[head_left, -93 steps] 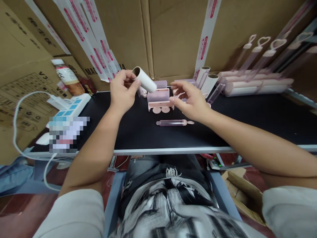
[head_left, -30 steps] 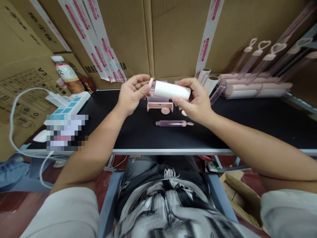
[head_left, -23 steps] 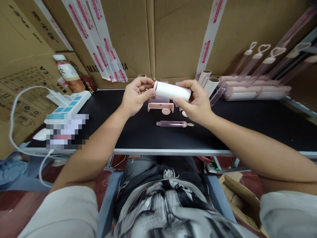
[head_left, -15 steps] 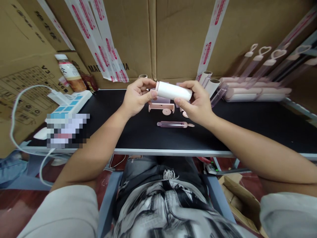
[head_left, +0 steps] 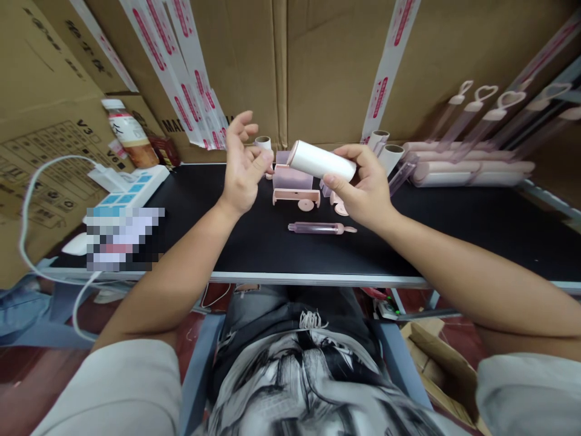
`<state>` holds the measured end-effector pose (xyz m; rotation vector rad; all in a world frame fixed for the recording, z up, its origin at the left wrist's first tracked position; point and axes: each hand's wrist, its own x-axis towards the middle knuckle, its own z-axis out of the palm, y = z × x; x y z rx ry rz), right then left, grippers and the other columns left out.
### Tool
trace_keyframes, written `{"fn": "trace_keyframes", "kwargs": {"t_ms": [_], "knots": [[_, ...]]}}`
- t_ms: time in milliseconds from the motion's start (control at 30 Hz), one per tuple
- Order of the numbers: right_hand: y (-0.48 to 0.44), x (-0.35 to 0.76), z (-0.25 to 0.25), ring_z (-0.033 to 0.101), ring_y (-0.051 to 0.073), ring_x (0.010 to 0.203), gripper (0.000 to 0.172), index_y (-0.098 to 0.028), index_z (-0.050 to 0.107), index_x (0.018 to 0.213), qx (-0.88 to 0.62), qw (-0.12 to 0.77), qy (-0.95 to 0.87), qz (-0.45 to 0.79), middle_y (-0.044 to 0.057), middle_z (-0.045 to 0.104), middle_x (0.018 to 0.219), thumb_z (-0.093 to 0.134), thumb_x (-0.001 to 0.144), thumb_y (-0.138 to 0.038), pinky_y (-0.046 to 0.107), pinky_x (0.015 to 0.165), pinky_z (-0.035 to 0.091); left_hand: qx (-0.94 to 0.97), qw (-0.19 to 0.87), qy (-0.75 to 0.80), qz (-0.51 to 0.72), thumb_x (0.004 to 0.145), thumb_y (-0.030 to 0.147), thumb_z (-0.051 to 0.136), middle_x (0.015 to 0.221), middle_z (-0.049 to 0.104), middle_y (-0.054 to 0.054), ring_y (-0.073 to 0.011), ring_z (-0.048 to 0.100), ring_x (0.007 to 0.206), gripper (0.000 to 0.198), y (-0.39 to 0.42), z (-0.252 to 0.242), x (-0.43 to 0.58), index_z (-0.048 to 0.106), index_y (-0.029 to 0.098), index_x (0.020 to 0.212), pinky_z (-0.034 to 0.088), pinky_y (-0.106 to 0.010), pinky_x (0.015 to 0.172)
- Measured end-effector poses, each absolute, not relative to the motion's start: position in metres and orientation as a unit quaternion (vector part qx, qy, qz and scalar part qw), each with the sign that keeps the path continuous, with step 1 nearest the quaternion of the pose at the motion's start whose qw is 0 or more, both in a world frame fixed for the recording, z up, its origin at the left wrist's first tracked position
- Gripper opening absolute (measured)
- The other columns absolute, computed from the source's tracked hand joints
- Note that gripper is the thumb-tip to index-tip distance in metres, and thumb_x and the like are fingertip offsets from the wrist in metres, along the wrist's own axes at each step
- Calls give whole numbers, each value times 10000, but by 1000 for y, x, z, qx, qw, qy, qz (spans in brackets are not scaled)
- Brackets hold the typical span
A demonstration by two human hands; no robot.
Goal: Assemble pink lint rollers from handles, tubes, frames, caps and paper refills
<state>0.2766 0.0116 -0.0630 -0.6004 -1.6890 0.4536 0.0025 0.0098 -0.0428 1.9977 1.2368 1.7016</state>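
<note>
On the floor at lower right, an open carton (head_left: 451, 348) has brown pieces inside, too dim to name. At the table's left, a bottle (head_left: 129, 133) shows brown liquid below its label. Near the middle, a pink trough-like piece (head_left: 296, 195) sits just in front of a lavender block (head_left: 293, 177); whether the block rests in it is unclear.

Brown cardboard (head_left: 331, 60) backs the black table (head_left: 267, 248). Pink-and-white rolls (head_left: 472, 175) lie bundled at right, loop-topped handles (head_left: 497, 114) rising behind. A power strip (head_left: 136, 191) lies at left. The right hand (head_left: 363, 184) clamps a white roll (head_left: 320, 161), thumb in front, fingers behind; the roll is tilted above the table, pink-rimmed left end higher. The left hand (head_left: 242, 172), near that end but apart from it, has its fingers spread. On the near side of the trough-like piece, a translucent purple stick (head_left: 315, 228) lies flat.

The right hand partly covers pink pieces behind it. The left hand partly hides a white tube (head_left: 263, 143). The farthest handles run past the right edge.
</note>
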Motion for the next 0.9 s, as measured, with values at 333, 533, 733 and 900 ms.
{"fn": "trace_keyframes", "kwargs": {"t_ms": [333, 533, 733, 900], "knots": [[17, 278, -67, 708, 294, 1071, 610, -282, 658, 1261, -255, 617, -713, 215, 84, 731, 1225, 844, 925, -756, 492, 953, 628, 800, 155, 254, 521, 930, 839, 747, 1523, 612, -112, -244, 742, 1067, 831, 9, -55, 9, 540, 377, 1589, 671, -358, 807], [15, 279, -65, 701, 282, 1018, 594, -279, 670, 1249, -260, 601, -722, 223, 77, 730, 1169, 847, 933, -749, 470, 893, 617, 778, 150, 250, 556, 935, 836, 767, 1469, 609, -97, -226, 765, 1029, 855, 24, -63, 3, 509, 397, 1621, 631, -325, 774], [8, 274, -68, 706, 271, 1019, 652, -280, 642, 1282, -248, 547, -770, 218, 74, 730, 1199, 801, 936, -810, 444, 864, 615, 772, 234, 295, 512, 958, 820, 757, 1115, 732, -68, -194, 751, 866, 731, 5, -52, 20, 636, 287, 1443, 641, -309, 740], [14, 277, -70, 751, 319, 1134, 756, -284, 567, 1406, -261, 470, -793, 285, 118, 769, 1270, 513, 1025, -934, 510, 963, 634, 689, 215, 343, 602, 1003, 849, 688, 879, 665, -19, -155, 699, 708, 646, 14, -47, 12, 675, 239, 1214, 542, -252, 604]]}}
